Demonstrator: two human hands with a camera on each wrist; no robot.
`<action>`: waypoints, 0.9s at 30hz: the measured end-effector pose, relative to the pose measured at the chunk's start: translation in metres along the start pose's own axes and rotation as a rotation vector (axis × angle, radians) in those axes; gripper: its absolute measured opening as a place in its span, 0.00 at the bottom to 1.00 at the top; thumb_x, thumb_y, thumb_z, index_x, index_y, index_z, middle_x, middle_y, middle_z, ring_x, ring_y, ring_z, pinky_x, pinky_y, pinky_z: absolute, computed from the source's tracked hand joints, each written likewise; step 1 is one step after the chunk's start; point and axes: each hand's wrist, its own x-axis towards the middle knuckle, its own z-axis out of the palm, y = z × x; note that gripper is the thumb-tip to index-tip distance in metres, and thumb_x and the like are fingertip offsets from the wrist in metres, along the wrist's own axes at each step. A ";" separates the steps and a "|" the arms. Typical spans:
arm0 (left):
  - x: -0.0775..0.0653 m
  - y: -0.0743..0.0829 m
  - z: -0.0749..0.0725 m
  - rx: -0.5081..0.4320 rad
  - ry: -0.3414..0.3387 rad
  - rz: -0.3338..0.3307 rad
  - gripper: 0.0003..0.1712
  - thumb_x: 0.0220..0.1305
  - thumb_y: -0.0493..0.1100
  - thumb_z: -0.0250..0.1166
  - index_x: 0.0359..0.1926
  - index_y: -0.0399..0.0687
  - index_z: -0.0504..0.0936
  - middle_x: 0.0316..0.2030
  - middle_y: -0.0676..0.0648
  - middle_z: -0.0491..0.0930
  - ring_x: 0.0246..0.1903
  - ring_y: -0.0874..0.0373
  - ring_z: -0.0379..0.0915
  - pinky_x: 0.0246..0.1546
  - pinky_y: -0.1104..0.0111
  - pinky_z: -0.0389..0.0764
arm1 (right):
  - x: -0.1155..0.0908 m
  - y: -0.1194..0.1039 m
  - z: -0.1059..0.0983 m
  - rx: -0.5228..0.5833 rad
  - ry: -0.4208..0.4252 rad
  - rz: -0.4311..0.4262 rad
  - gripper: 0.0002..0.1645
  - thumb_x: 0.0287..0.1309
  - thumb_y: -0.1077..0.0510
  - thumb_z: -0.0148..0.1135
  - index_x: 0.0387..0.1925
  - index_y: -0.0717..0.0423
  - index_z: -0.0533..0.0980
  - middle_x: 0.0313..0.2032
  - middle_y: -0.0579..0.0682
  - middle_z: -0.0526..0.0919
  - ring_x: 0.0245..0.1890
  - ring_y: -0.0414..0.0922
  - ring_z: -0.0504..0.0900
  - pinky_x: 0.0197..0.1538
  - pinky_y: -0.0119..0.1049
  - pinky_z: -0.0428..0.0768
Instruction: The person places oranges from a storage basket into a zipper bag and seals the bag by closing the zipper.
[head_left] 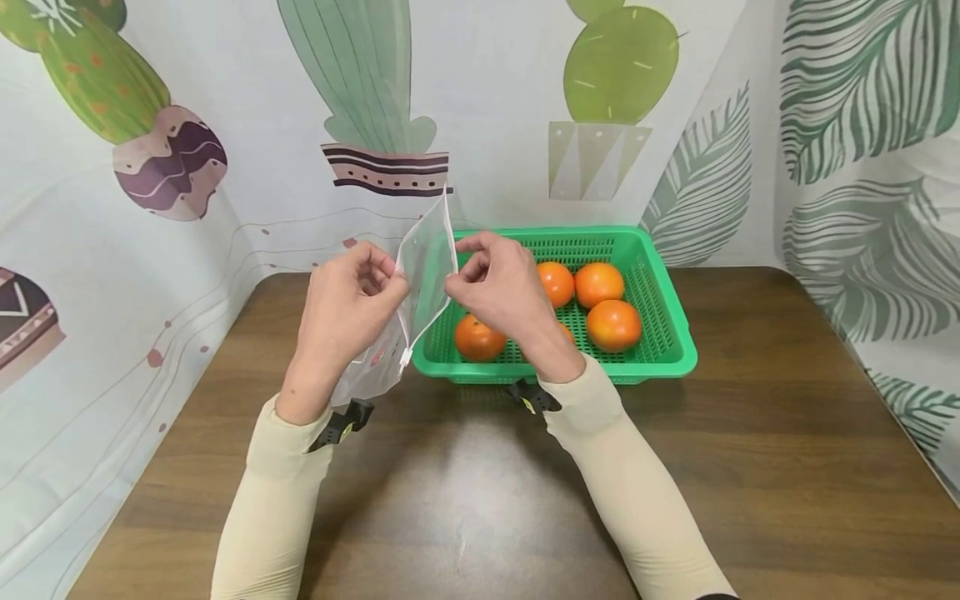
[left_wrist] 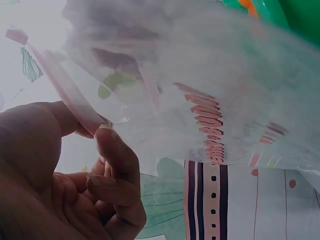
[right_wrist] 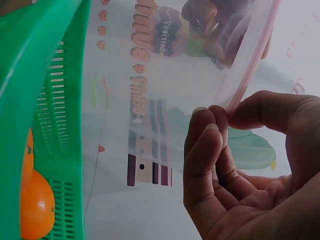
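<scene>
A clear zipper bag with white edging and a white slider hangs between the two hands, its mouth spread apart. The left hand pinches one rim of the mouth between thumb and fingers; the left wrist view shows this pinch on the pinkish-looking edge. Opposite, the right hand pinches the other rim, in front of the green basket. Red lettering is printed on the bag's side. Nothing is visible inside the bag. The right forearm and hand hide part of the basket's contents.
A green plastic basket stands on the brown wooden table, right of the bag. Several orange tomato-like fruits lie in it. Behind the table hangs a cloth printed with cacti and leaves.
</scene>
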 end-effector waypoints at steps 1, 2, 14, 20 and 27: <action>0.000 0.000 -0.001 0.002 0.001 -0.004 0.05 0.63 0.43 0.66 0.32 0.47 0.82 0.22 0.49 0.82 0.23 0.56 0.77 0.25 0.70 0.72 | 0.000 0.000 0.000 -0.002 0.002 0.001 0.23 0.55 0.61 0.66 0.55 0.59 0.80 0.25 0.44 0.88 0.28 0.41 0.85 0.53 0.38 0.80; 0.000 0.000 -0.001 0.005 0.003 -0.009 0.05 0.63 0.43 0.66 0.32 0.47 0.82 0.22 0.49 0.82 0.23 0.56 0.77 0.25 0.70 0.72 | 0.000 0.000 0.000 -0.004 0.004 0.002 0.23 0.55 0.61 0.66 0.54 0.59 0.81 0.25 0.44 0.88 0.28 0.41 0.85 0.52 0.38 0.80; 0.000 -0.003 -0.011 -0.017 0.037 -0.051 0.05 0.62 0.41 0.64 0.29 0.49 0.78 0.20 0.50 0.79 0.21 0.56 0.72 0.24 0.69 0.69 | -0.002 0.001 -0.005 -0.055 -0.004 0.046 0.21 0.56 0.60 0.66 0.53 0.56 0.82 0.25 0.43 0.87 0.31 0.43 0.83 0.44 0.38 0.80; 0.002 -0.005 -0.017 -0.006 0.065 -0.044 0.04 0.61 0.40 0.63 0.29 0.49 0.78 0.21 0.50 0.78 0.22 0.57 0.72 0.24 0.70 0.68 | -0.003 0.003 -0.011 -0.048 -0.003 0.058 0.19 0.55 0.61 0.64 0.50 0.55 0.83 0.26 0.44 0.88 0.29 0.44 0.83 0.38 0.38 0.78; 0.004 -0.009 -0.020 -0.011 0.093 -0.048 0.04 0.60 0.39 0.63 0.29 0.48 0.79 0.22 0.50 0.79 0.23 0.58 0.72 0.26 0.71 0.69 | -0.004 0.005 -0.021 -0.012 0.008 0.100 0.15 0.55 0.61 0.66 0.47 0.53 0.84 0.28 0.46 0.88 0.26 0.46 0.83 0.32 0.38 0.77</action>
